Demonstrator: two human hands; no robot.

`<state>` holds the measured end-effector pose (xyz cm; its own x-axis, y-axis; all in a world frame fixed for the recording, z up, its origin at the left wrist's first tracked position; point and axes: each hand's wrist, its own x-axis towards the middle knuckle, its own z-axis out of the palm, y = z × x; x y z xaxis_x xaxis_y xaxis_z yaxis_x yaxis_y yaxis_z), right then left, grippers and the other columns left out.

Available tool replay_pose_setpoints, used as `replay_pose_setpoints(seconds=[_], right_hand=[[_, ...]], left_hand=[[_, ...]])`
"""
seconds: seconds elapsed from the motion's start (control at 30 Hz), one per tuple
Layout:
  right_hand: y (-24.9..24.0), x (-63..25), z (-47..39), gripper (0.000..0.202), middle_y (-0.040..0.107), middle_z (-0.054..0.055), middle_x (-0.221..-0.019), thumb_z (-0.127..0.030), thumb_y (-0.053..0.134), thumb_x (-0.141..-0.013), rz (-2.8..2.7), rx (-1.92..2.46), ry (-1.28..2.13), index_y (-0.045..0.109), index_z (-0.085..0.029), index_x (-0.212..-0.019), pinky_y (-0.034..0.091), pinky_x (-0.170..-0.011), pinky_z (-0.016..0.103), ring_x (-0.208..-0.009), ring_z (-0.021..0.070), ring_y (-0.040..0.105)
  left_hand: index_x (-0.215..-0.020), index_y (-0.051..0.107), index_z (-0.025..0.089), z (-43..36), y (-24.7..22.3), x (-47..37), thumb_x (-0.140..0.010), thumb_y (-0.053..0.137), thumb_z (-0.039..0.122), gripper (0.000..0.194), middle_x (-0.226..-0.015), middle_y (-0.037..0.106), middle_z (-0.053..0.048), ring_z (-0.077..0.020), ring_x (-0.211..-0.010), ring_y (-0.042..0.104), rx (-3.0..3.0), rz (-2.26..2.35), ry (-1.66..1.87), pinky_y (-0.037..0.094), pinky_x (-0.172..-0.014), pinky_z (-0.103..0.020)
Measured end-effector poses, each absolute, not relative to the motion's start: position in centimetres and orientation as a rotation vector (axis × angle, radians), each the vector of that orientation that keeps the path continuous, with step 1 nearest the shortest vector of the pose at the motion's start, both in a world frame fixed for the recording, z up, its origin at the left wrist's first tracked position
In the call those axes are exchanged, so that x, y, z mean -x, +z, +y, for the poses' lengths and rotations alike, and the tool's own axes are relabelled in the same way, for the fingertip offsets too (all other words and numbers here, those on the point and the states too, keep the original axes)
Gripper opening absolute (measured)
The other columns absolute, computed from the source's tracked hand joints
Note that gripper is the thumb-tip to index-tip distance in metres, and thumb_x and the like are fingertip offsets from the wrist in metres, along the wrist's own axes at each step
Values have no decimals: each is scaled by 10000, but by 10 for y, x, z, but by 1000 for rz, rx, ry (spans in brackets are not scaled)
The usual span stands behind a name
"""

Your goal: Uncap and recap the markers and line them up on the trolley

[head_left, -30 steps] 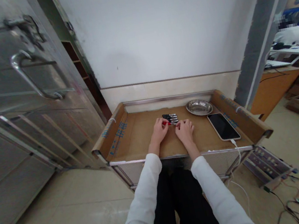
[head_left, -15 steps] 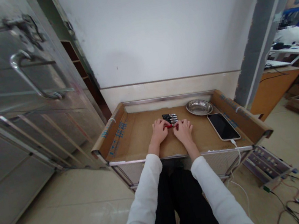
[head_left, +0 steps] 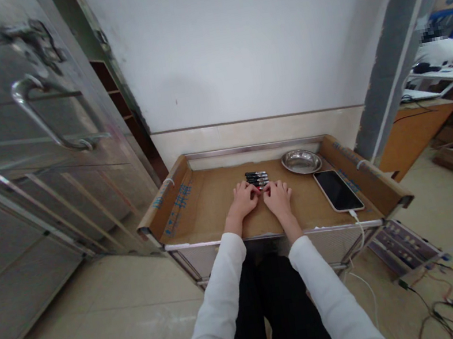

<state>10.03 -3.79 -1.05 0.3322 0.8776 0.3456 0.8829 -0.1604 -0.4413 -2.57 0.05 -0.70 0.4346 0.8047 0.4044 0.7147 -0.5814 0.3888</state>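
Note:
Several black markers point(head_left: 256, 176) with pale printing lie side by side in a row on the brown cardboard point(head_left: 213, 195) covering the table. Just below the row, a red marker point(head_left: 258, 189) lies crosswise, mostly hidden by my fingers. My left hand point(head_left: 244, 199) is closed, its fingertips pinching the red marker's left end. From the other side, my right hand point(head_left: 278, 196) is closed with bent fingers at the marker's right end. Both wrists rest near the table's front edge.
A round steel dish point(head_left: 301, 161) stands at the back right. A phone point(head_left: 338, 190) with a white cable point(head_left: 358, 228) lies nearer the right side. Cardboard walls point(head_left: 365, 171) border the table's sides. A metal door point(head_left: 39, 126) is at left.
My left hand has shifted very slightly, and its fingers now cover more of the red marker. My right hand stays nearly in place. The black markers have not moved.

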Motion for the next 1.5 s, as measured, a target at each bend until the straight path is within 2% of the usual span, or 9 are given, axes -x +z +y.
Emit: replay_pose_setpoints(seconds=[0.17,0.33,0.5,0.63,0.97,1.3,1.5], right_hand=[[-11,-101,-37,159,590,95,-1023,-187,478,-832,-1545,2020,-6,619,-196,-906,275,-824,349,-1017,252,459],[-13,-103,-35,170,600,96,-1021,-166,477,-823,-1539,1993,19,618,-195,-913,271,-826,351,-1020,252,456],[-13,-103,-35,189,599,92,-1024,-147,472,-807,-1540,1976,35,611,-197,-924,272,-818,348,-999,246,458],[-13,-104,-34,211,600,89,-1030,-140,470,-802,-1569,1956,56,611,-201,-947,271,-818,346,-1004,244,454],[-14,-104,-34,244,594,89,-1048,-122,465,-796,-1617,1909,51,614,-200,-974,278,-814,338,-1010,240,454],[-15,-104,-35,222,573,88,-1042,-131,472,-803,-1543,1910,36,621,-209,-948,280,-823,340,-1008,239,455],[-13,-104,-35,216,567,93,-1041,-129,469,-806,-1531,1939,46,621,-201,-941,284,-825,344,-1009,239,455]], left_hand=[[-861,637,192,2,-5,26,-813,542,161,111,-988,580,-63,-214,-988,513,-2519,1172,857,399,-907,-378],[-855,609,185,7,-7,26,-810,547,130,95,-879,620,-41,-183,-888,558,-2483,1009,938,438,-859,-331],[-935,571,181,13,-13,27,-833,542,139,114,-883,612,-36,-158,-851,570,-2314,1089,1202,470,-833,-314],[-922,558,183,19,-18,26,-835,524,103,123,-923,611,-40,-153,-883,581,-2220,1130,1261,484,-848,-317],[-930,560,173,23,-19,24,-830,497,55,167,-977,603,-65,-177,-976,563,-2307,1173,1202,459,-924,-341],[-869,600,174,18,-15,24,-868,480,133,127,-937,586,-70,-197,-954,537,-2469,1380,1040,440,-897,-353],[-973,594,196,8,-5,23,-875,465,140,172,-1002,616,-64,-200,-976,533,-2543,1464,947,416,-880,-353]])
